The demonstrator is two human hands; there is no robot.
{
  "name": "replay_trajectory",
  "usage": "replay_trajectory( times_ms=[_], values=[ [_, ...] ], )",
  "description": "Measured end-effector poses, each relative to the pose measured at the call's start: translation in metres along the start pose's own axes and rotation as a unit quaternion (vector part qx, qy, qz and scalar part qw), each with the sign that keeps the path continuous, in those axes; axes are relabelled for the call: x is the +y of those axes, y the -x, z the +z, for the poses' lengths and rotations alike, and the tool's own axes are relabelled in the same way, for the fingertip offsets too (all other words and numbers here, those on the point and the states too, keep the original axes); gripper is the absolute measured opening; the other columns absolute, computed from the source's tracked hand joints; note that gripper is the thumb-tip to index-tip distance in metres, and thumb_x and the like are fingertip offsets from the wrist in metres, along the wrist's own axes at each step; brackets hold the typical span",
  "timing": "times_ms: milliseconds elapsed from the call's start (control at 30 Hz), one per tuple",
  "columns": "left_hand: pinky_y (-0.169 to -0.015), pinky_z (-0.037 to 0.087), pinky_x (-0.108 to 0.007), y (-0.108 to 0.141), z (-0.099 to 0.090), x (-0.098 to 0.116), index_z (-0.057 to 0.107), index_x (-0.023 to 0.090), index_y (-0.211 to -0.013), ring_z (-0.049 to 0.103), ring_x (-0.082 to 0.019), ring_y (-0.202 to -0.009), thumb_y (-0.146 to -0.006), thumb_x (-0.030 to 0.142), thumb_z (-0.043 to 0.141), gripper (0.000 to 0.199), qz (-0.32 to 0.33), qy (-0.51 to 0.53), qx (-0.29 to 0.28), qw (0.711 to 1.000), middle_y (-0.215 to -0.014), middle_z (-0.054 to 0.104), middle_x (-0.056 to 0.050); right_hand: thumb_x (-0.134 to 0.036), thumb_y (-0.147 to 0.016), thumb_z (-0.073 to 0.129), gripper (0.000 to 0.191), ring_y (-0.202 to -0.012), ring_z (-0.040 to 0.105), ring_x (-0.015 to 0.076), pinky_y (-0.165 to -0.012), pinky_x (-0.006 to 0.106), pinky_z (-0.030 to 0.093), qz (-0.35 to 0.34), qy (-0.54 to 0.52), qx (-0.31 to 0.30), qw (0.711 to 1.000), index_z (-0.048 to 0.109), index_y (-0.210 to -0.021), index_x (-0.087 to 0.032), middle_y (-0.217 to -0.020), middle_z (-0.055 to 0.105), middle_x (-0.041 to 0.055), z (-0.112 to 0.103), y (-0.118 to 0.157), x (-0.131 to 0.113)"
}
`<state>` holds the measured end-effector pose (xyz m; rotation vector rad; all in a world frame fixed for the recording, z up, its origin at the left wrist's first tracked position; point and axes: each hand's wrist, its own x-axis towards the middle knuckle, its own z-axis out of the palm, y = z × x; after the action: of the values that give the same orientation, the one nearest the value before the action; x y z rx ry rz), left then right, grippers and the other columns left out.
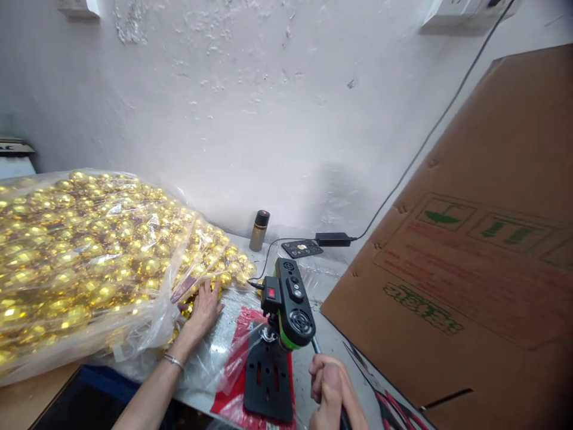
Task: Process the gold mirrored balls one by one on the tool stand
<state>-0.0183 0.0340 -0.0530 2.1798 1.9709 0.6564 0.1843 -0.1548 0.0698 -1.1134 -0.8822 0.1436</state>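
My left hand (206,310) reaches to the mouth of a clear plastic bag (156,325) full of shiny gold balls (125,263). Its fingers are spread over some of the balls, and their tips are partly hidden. My right hand (331,391) is closed around a thin tool with a metal shaft (317,346) and a dark handle; the shaft's far end is hidden behind a black and green device (293,304). This device has round vents and a red switch, and stands on a black slotted plate (268,382) between my hands.
Red plastic (235,364) lies under the plate. A large cardboard box (474,251) leans in at the right. Near the wall are a small bottle (259,230), a dark phone-like slab (302,248) and a power adapter (333,239) with its cable. Red-handled tools (394,412) lie by the box.
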Motion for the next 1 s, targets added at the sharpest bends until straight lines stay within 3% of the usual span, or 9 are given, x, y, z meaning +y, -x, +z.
replay_trajectory(
  times_ms=[100, 233, 367, 633, 733, 833, 1000],
  values=[
    [-0.109, 0.058, -0.053, -0.002, 0.000, 0.007, 0.063, 0.017, -0.143, 0.070, -0.039, -0.133, -0.096, 0.023, 0.069, 0.047, 0.012, 0.027, -0.036, 0.999, -0.155, 0.059, -0.024, -0.039, -0.113, 0.060, 0.047, -0.055, 0.047, 0.0121, -0.056, 0.031, 0.033, -0.024, -0.001, -0.010, 1.000, 0.057, -0.069, -0.022, -0.070, 0.058, 0.0002, -0.004, -0.003, 0.008],
    [-0.103, 0.059, -0.042, 0.013, -0.004, 0.011, 0.065, 0.024, -0.145, 0.078, -0.032, -0.117, -0.093, 0.026, 0.072, 0.053, 0.041, 0.078, -0.100, 0.991, -0.139, 0.070, -0.014, -0.027, -0.113, 0.057, 0.044, -0.054, 0.050, 0.0108, -0.052, 0.028, 0.034, -0.125, 0.005, -0.066, 0.990, 0.056, -0.070, -0.022, -0.069, 0.057, -0.0011, -0.012, -0.009, 0.019],
    [-0.103, 0.058, -0.043, 0.027, -0.007, 0.016, 0.063, 0.024, -0.149, 0.077, -0.034, -0.117, -0.093, 0.032, 0.073, 0.058, 0.044, 0.137, -0.151, 0.978, -0.128, 0.075, -0.013, -0.021, -0.114, 0.052, 0.037, -0.054, 0.050, 0.0095, -0.052, 0.026, 0.036, -0.127, 0.022, -0.081, 0.988, 0.063, -0.079, -0.020, -0.073, 0.059, -0.0011, -0.015, -0.011, 0.022],
    [-0.110, 0.054, -0.048, 0.029, -0.011, 0.028, 0.069, 0.022, -0.131, 0.072, -0.036, -0.119, -0.074, 0.036, 0.084, 0.060, -0.038, 0.321, -0.142, 0.936, -0.127, 0.072, -0.012, -0.021, -0.115, 0.051, 0.038, -0.054, 0.049, 0.0086, -0.051, 0.024, 0.037, -0.141, 0.005, -0.080, 0.987, 0.059, -0.078, -0.022, -0.073, 0.058, -0.0024, -0.009, -0.013, 0.010],
    [-0.099, 0.060, -0.045, 0.037, -0.014, 0.036, 0.067, 0.021, -0.125, 0.074, -0.033, -0.110, -0.080, 0.058, 0.080, 0.060, -0.092, 0.421, -0.134, 0.892, -0.113, 0.075, -0.008, -0.021, -0.115, 0.051, 0.042, -0.058, 0.051, 0.0099, -0.052, 0.024, 0.037, -0.148, -0.001, -0.084, 0.985, 0.055, -0.073, -0.022, -0.071, 0.055, -0.0024, -0.008, -0.015, 0.007],
    [-0.082, 0.063, -0.038, 0.056, -0.019, 0.045, 0.067, 0.019, -0.125, 0.075, -0.026, -0.092, -0.086, 0.076, 0.069, 0.069, -0.136, 0.521, -0.149, 0.829, -0.106, 0.077, -0.007, -0.022, -0.115, 0.052, 0.044, -0.061, 0.054, 0.0110, -0.055, 0.024, 0.039, -0.148, -0.005, -0.083, 0.985, 0.053, -0.071, -0.022, -0.069, 0.052, -0.0028, -0.008, -0.017, 0.005],
    [-0.063, 0.056, -0.026, 0.092, -0.022, 0.060, 0.069, 0.019, -0.120, 0.072, -0.017, -0.074, -0.078, 0.073, 0.085, 0.070, -0.199, 0.639, -0.189, 0.719, -0.096, 0.079, -0.003, -0.021, -0.115, 0.050, 0.043, -0.060, 0.051, 0.0105, -0.058, 0.024, 0.040, -0.138, 0.002, -0.088, 0.987, 0.053, -0.072, -0.023, -0.066, 0.050, -0.0046, -0.004, -0.025, -0.004]
  ],
)
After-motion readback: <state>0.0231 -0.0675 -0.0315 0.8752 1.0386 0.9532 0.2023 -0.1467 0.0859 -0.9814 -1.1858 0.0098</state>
